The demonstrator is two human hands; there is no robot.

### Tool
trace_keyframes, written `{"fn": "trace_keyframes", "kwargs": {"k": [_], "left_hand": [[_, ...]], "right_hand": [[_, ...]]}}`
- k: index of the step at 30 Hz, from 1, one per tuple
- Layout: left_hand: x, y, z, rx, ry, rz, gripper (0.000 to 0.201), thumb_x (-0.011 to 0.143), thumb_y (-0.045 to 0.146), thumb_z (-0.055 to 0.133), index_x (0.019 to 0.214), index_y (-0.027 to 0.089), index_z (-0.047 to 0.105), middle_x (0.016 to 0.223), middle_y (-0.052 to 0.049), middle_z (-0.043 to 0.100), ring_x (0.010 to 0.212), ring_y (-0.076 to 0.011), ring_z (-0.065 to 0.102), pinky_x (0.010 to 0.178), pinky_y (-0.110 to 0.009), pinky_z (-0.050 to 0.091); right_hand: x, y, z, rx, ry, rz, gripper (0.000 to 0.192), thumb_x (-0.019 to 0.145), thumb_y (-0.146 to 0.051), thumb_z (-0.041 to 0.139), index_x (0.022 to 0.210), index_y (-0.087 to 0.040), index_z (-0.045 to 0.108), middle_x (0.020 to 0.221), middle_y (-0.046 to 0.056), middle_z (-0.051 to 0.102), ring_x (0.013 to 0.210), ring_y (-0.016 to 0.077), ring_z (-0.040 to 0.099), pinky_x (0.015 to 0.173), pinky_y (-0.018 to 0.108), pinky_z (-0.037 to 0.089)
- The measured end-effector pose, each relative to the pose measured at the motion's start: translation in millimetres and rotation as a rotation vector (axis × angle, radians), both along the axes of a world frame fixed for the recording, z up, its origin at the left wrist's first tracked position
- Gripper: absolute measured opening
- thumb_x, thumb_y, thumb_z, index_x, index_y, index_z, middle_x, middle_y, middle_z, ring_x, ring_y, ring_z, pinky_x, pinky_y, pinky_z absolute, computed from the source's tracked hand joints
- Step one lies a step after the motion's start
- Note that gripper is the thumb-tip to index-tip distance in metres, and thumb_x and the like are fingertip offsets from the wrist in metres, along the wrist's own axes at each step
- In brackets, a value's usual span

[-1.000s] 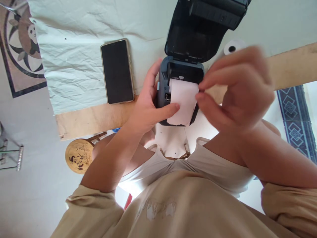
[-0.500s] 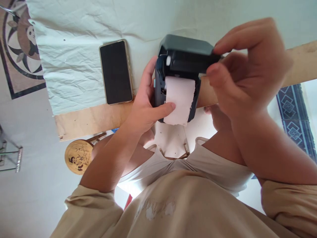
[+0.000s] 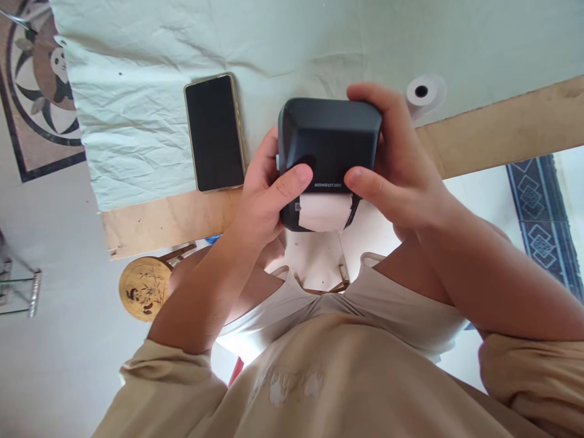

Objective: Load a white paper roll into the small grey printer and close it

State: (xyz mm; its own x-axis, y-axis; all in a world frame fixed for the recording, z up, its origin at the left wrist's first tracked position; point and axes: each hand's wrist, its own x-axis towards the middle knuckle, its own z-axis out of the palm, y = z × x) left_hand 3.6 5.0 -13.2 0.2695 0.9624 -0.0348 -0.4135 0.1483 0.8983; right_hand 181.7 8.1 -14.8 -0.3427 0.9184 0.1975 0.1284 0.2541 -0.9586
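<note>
A dark label printer (image 3: 331, 146) with its lid down is held between both hands over the table's near edge. White paper (image 3: 326, 213) sticks out from under the lid's front, with an uneven right edge. My left hand (image 3: 269, 188) wraps round the printer's left side, thumb on the lid. Gripping the right side, my right hand (image 3: 395, 164) has its thumb by the lid's front corner and its other fingers at the back and side, partly hidden.
A phone (image 3: 214, 132) lies screen up on the pale green cloth (image 3: 137, 109), left of the printer. Behind my right hand stands a white paper roll (image 3: 422, 92). The wooden table edge (image 3: 177, 222) runs in front; a round wooden stool (image 3: 145, 289) is at lower left.
The printer's lid has swung from raised to down, covering the paper's upper part. My right hand has moved left onto the printer's side, and the paper roll behind it now shows.
</note>
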Motion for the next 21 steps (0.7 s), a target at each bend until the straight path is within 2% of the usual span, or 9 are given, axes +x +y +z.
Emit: {"fn": "trace_keyframes", "kwargs": {"k": [3, 8, 13, 21], "left_hand": [[-2.1, -0.6, 1.5, -0.007, 0.012, -0.008, 0.022, 0.08, 0.037, 0.065, 0.095, 0.021, 0.06, 0.08, 0.0, 0.06, 0.07, -0.0103, 0.063, 0.055, -0.021, 0.048], [-4.2, -0.4, 5.6, -0.079, 0.097, -0.015, 0.034, 0.076, 0.046, 0.068, 0.101, 0.024, 0.06, 0.085, -0.002, 0.06, 0.088, -0.0207, 0.068, 0.063, -0.027, 0.052], [-4.3, 0.3, 5.6, -0.071, 0.086, -0.03, 0.031, 0.077, 0.043, 0.068, 0.099, 0.024, 0.059, 0.083, -0.002, 0.061, 0.09, -0.0213, 0.068, 0.059, -0.025, 0.052], [-2.7, 2.0, 6.5, -0.104, 0.096, -0.018, 0.035, 0.075, 0.045, 0.068, 0.102, 0.024, 0.059, 0.091, -0.004, 0.065, 0.11, -0.0277, 0.063, 0.078, -0.035, 0.056]], "right_hand": [[0.7, 4.2, -3.6, -0.007, 0.001, 0.055, 0.07, 0.079, -0.047, 0.064, 0.136, -0.028, 0.029, 0.096, 0.003, 0.056, 0.078, 0.0122, 0.054, 0.06, 0.024, 0.048], [2.3, 8.6, -4.1, 0.009, -0.001, 0.087, 0.066, 0.08, -0.044, 0.064, 0.134, -0.028, 0.029, 0.099, 0.003, 0.053, 0.083, 0.0125, 0.054, 0.066, 0.025, 0.049], [2.8, 8.7, -3.6, 0.047, -0.058, 0.076, 0.065, 0.081, -0.049, 0.061, 0.134, -0.028, 0.03, 0.098, 0.004, 0.052, 0.079, 0.0124, 0.053, 0.061, 0.024, 0.047], [2.5, 7.8, -4.3, 0.023, -0.046, 0.07, 0.063, 0.083, -0.046, 0.06, 0.135, -0.029, 0.029, 0.102, 0.004, 0.053, 0.08, 0.0112, 0.054, 0.059, 0.022, 0.049]]}}
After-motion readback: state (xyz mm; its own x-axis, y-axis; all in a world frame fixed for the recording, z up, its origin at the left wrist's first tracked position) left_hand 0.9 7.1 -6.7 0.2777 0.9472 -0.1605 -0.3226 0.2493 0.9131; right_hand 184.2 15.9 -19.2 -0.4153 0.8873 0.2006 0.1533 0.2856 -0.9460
